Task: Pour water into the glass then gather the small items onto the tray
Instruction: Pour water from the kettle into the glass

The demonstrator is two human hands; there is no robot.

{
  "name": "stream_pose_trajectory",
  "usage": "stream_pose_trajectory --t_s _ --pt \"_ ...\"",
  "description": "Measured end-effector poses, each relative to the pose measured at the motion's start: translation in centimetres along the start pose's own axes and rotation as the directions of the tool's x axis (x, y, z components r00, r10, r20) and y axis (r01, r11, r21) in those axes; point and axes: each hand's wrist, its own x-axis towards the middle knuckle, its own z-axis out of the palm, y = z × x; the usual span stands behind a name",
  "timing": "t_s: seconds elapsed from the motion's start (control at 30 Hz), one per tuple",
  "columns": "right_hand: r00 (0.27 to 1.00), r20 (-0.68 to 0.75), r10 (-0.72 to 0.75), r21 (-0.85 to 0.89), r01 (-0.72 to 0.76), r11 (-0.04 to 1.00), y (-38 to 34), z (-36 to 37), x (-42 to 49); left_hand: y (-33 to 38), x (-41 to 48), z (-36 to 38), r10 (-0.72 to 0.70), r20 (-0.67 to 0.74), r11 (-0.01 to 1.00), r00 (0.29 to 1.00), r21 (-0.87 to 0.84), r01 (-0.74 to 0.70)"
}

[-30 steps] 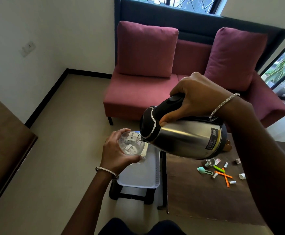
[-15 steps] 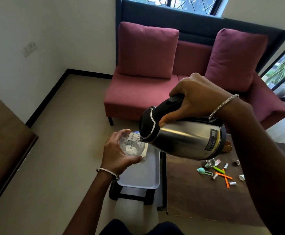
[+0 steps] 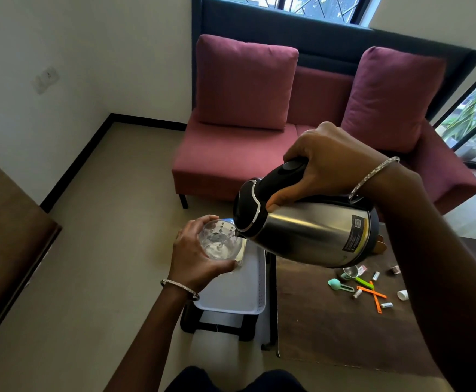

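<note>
R hand (image 3: pixel 330 162) is gripping the tilted kettle (image 3: pixel 307 233) by its handle, spout over the glass (image 3: pixel 221 243) that L hand (image 3: pixel 195 257) is cupping, tray (image 3: pixel 237 290) just below.

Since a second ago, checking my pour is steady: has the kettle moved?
No. Against the sofa behind it, the kettle is where it was, spout at the glass rim.

tray (image 3: pixel 239 295) left of table (image 3: pixel 330 321), small items (image 3: pixel 369 290) on table
</note>
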Motion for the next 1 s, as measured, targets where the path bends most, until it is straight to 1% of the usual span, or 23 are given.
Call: stream_pose_trajectory --t_s 0.7,1.0 --pt "1.0 -0.003 0.009 0.004 -0.009 1.0 1.2 0.3 0.7 -0.2 1.3 0.5 -0.044 0.032 0.999 0.999 -0.011 0.044" --pt "1.0 0.014 0.024 0.004 -0.024 1.0 1.5 0.5 1.3 -0.5 2.1 0.9 -0.027 0.026 1.0 0.999 -0.002 0.027"
